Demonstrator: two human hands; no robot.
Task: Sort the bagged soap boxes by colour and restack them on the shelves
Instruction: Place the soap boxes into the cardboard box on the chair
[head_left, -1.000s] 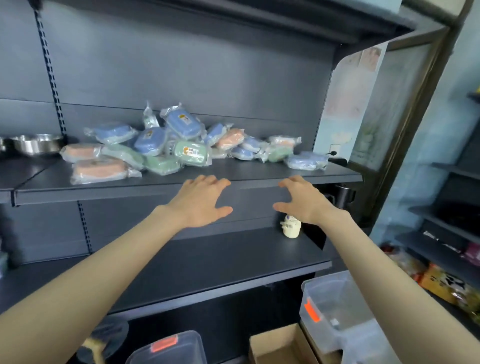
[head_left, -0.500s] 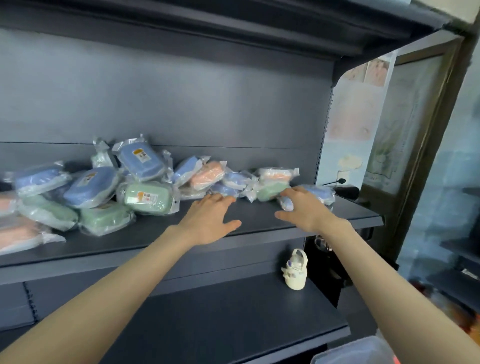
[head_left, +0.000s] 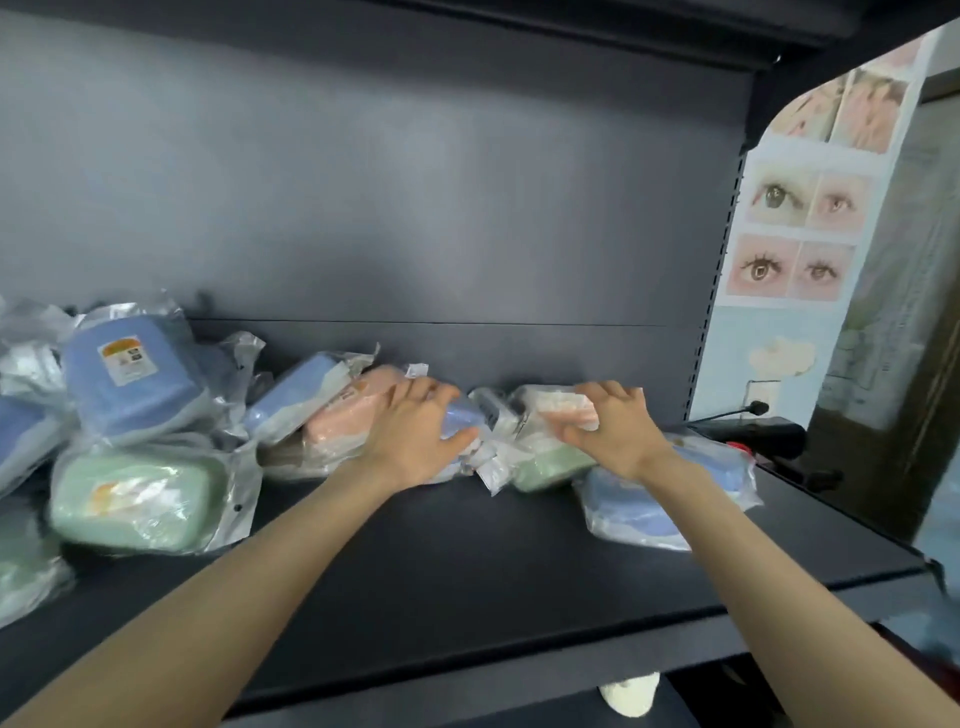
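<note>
Blue box under left hand, peach box under right hand

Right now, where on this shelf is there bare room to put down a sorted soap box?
The front strip of the shelf is bare, between the green box on the left and the blue box on the right. The back row under the left hand and right hand is crowded, and so is the piled left end.

Bare shelf deck lies wrist-side of the left hand and right hand — stacked soap boxes block leftward, back panel beyond.
</note>
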